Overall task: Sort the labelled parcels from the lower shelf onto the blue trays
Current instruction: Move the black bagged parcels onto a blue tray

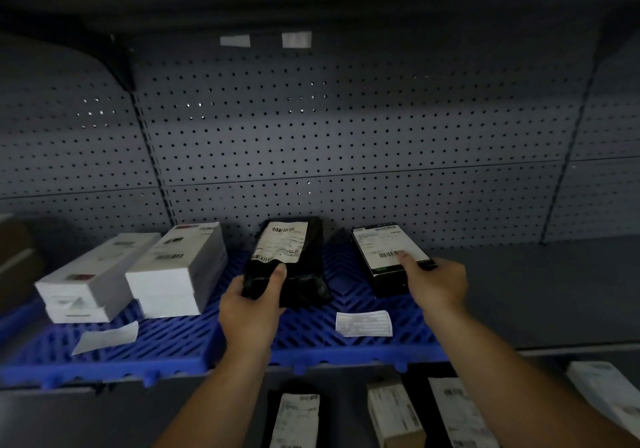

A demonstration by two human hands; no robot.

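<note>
Head view is showing two stacks of white boxes point(180, 267) standing at the left end of the blue trays point(173, 340), with a loose paper slip point(105, 337) lying in front of them.

Just right of the stacks, the left hand point(247, 312) is pinching the near end of the black bag parcel point(304, 281). The thumb is pressing on top, below the white label, and the other fingers are curling underneath, out of sight. The bag is lying lengthwise on the tray surface, label up. It cannot be told whether the bag is resting fully or being lifted slightly.

Further right, a second paper slip point(363, 323) is lying flat near the front edge.

Behind it, the right hand point(436, 285) is gripping the near end of the black box parcel point(388, 274), thumb on the label and fingers wrapping the right side. The box is sitting on the tray, apart from the bag.

Below, more labelled parcels point(460, 413) are waiting on the lower shelf.

Judged procedure for the placing step:
1. Set both parcels flat, labels facing up and unobstructed.
2. Leave a gap between bag, box and white stacks.
3. Avoid covering either slip.
4. Support the limp bag from beneath until it is resting fully, then release.
</note>
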